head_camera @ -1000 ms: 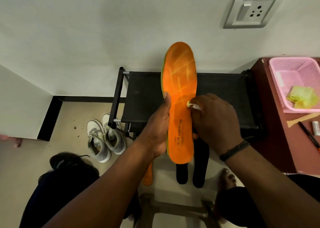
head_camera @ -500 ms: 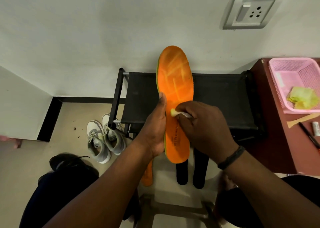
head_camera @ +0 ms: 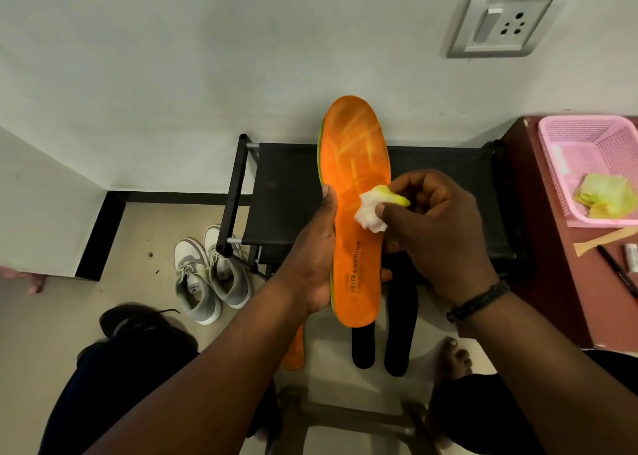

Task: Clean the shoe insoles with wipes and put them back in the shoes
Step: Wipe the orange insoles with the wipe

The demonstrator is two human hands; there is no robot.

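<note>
Orange insole [head_camera: 357,209], gripped in your left hand [head_camera: 316,261]: pinch wipe [head_camera: 371,213] in right hand [head_camera: 438,227], stroke firmly heel to toe.

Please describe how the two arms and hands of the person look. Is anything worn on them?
Both forearms are bare, with no sleeves in view. The right hand has a dark braided wristband around its wrist. The left hand wears nothing that shows: no ring, watch or glove. No glove covers the right hand either.
</note>
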